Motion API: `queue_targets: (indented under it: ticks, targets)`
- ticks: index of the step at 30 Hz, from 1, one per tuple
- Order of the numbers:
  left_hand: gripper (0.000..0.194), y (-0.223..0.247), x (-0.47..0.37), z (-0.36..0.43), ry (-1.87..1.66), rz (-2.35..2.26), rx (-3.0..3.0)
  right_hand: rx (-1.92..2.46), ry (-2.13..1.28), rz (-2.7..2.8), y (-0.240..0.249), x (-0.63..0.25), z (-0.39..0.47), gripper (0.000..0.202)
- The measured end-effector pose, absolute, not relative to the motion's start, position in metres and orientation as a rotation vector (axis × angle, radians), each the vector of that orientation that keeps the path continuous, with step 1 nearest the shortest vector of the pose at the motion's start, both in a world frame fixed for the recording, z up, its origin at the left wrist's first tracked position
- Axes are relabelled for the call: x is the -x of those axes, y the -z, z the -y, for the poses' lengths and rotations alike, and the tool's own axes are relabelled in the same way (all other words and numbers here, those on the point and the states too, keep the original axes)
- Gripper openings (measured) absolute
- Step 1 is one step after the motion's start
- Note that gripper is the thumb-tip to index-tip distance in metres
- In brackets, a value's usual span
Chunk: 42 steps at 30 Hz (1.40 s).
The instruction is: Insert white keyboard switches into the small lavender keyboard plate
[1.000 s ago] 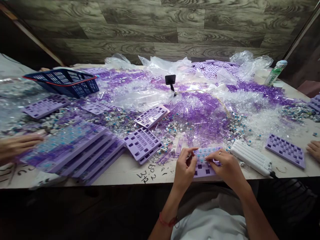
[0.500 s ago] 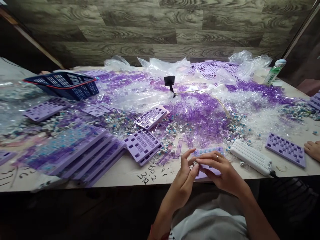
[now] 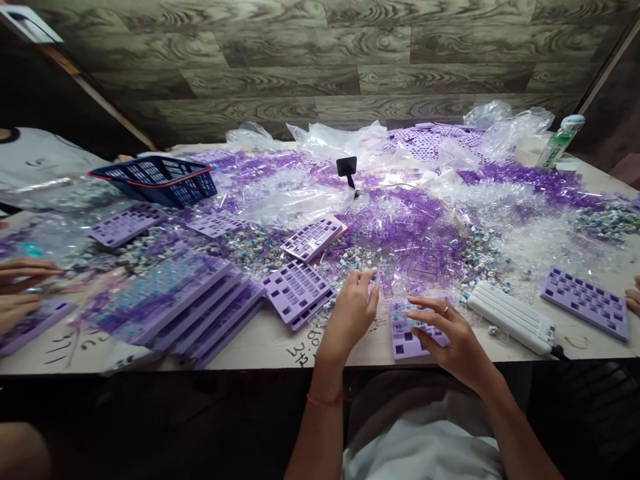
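A light purple keyboard case lies at the table's front edge, with clear pieces and blue-stemmed key switches in its upper part. Over its right half is my right hand, fingers spread and thumb apart, with nothing visible in its grasp. My left hand reaches out to the left of that case, at the near edge of loose switches and clear purple plastic pieces. Its fingers stretch forward with the thumb apart; I cannot see anything held.
Stacked purple cases and further cases stand to the left. A white power strip and another case lie right. Behind are a blue basket, a black stand and a bottle. Other people's hands show at both sides.
My hands were together above the case; now they are apart. The left has moved left and forward to the loose switches. More of the case shows, and the view has shifted leftward.
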State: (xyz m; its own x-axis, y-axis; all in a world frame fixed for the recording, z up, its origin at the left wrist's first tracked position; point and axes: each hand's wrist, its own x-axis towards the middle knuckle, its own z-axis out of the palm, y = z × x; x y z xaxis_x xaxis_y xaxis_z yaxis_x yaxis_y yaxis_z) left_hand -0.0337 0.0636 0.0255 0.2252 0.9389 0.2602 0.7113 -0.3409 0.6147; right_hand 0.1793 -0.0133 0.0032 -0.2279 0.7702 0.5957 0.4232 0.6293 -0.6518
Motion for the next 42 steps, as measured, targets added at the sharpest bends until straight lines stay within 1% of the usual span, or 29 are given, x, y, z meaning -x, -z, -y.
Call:
queue_targets:
  ticks: [3,5,11,21,28,32,35,37,40,42]
  targets:
    - [0.035,-0.024,0.042,-0.086,-0.906,-1.494,-2.147,0.974,-0.43,1.837,0.002,-0.184,0.013,0.029]
    - [0.037,-0.023,0.046,-0.095,-0.914,-1.579,-2.113,0.986,-0.422,1.813,0.005,-0.187,0.013,0.028]
    - [0.044,-0.019,0.047,-0.113,-0.654,-1.793,-2.226,0.999,-0.412,1.756,0.007,-0.197,0.011,0.025]
    - [0.04,-0.019,0.037,-0.114,-0.552,-1.815,-2.379,0.962,-0.42,1.752,0.01,-0.198,0.011,0.025]
    - [0.032,-0.016,0.043,-0.116,-0.619,-1.813,-2.387,0.959,-0.429,1.712,0.009,-0.199,0.01,0.024]
    - [0.028,-0.019,0.049,-0.115,-0.833,-1.81,-2.298,0.969,-0.424,1.69,0.008,-0.2,0.009,0.023]
    - [0.027,-0.027,0.046,-0.104,-1.084,-1.703,-2.042,0.968,-0.408,1.686,0.007,-0.199,0.009,0.024]
    - [0.032,-0.033,0.037,-0.09,-1.191,-1.506,-1.771,0.962,-0.395,1.687,0.005,-0.196,0.009,0.026]
    - [0.044,-0.035,0.01,-0.061,-1.175,-1.147,-1.384,0.944,-0.393,1.653,0.002,-0.187,0.009,0.034]
    - [0.046,-0.033,-0.008,-0.041,-1.151,-1.004,-1.224,0.938,-0.373,1.613,0.001,-0.18,0.01,0.04]
